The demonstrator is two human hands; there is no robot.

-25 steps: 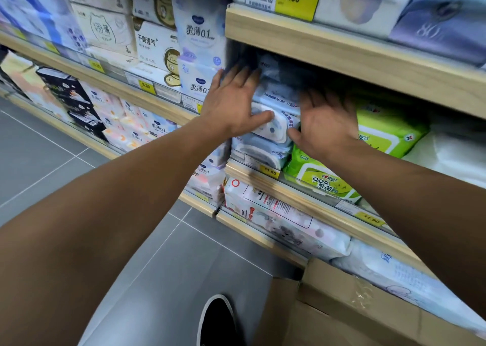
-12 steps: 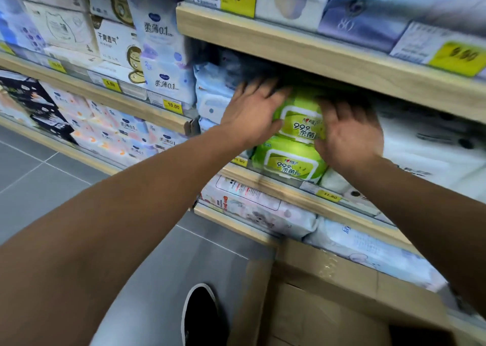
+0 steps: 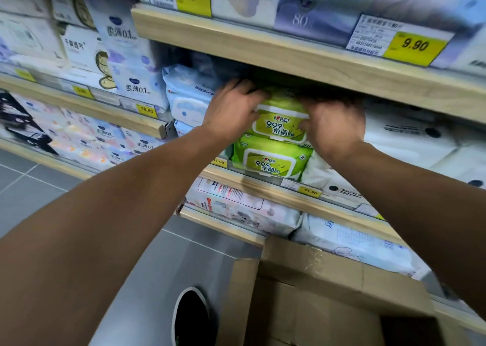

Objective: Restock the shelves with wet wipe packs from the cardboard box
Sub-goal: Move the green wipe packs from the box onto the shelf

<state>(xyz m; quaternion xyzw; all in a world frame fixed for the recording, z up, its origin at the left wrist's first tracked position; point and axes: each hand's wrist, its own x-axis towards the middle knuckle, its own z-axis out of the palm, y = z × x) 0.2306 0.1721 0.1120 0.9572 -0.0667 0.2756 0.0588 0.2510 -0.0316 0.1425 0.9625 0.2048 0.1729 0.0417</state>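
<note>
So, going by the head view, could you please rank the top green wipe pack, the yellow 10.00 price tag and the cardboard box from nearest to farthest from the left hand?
1. Top green wipe pack: touching the left hand, on its right.
2. Yellow 10.00 price tag: on the shelf edge to its left.
3. Cardboard box: on the floor, well below.

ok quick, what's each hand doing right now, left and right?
Left hand: grips the left end of the upper green wet wipe pack on the shelf.
Right hand: grips the same pack's right end.

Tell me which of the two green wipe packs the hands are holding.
The upper green pack, stacked on the lower green pack; left hand and right hand grip its sides.
</note>
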